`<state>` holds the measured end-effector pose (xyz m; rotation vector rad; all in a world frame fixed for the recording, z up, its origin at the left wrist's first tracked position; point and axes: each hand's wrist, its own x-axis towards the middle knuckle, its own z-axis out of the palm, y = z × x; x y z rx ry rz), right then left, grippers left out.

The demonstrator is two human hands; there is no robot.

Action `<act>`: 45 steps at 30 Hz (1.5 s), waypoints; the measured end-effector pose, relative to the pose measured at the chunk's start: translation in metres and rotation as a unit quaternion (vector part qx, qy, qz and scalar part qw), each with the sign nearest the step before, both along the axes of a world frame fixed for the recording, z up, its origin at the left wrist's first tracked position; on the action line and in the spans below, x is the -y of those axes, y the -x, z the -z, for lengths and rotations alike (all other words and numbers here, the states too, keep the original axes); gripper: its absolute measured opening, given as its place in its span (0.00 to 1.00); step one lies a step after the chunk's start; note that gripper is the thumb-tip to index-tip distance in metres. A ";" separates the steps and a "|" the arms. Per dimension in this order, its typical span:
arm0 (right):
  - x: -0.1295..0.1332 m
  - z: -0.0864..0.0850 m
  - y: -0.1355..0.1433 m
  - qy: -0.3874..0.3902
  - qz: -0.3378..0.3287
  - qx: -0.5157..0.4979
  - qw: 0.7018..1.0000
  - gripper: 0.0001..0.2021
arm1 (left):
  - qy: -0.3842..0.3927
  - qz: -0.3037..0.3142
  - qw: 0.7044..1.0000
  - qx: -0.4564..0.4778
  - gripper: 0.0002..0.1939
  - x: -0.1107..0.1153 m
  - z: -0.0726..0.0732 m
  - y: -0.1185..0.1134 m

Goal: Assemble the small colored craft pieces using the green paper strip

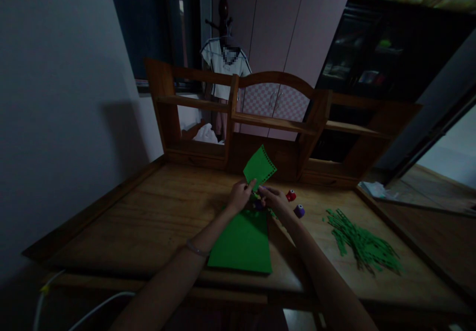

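My left hand (240,195) is closed on the lower corner of a small sheet of green paper (257,165), which stands raised and has a row of punched holes along its right edge. Beside it, my right hand (273,198) is closed around what looks like a small purple paper punch (257,204), mostly hidden by the fingers. Below both hands lies a larger stack of green paper (243,244), with small green cut-out bits on its far end. Just right of my right hand are a red punch (291,195) and another purple punch (299,211).
A pile of punched green paper strips (362,244) lies on the right side of the wooden desk (148,212). A wooden shelf unit (275,118) rises along the desk's back edge. A white cable (104,301) runs by the front left, below the desk.
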<state>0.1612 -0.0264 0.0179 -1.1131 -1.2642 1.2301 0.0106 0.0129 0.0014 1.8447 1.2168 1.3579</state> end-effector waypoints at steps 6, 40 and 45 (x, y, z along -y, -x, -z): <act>-0.006 0.002 -0.003 -0.003 0.063 -0.069 0.996 0.22 | 0.026 0.008 1.000 0.008 0.29 0.000 0.001 0.000; 0.011 -0.018 0.004 0.023 -0.010 -0.141 0.990 0.23 | 0.046 0.014 0.999 -0.002 0.29 0.002 0.000 -0.002; 0.011 -0.019 0.002 -0.006 0.018 -0.130 0.991 0.23 | 0.039 0.017 0.999 -0.006 0.29 0.000 0.001 -0.001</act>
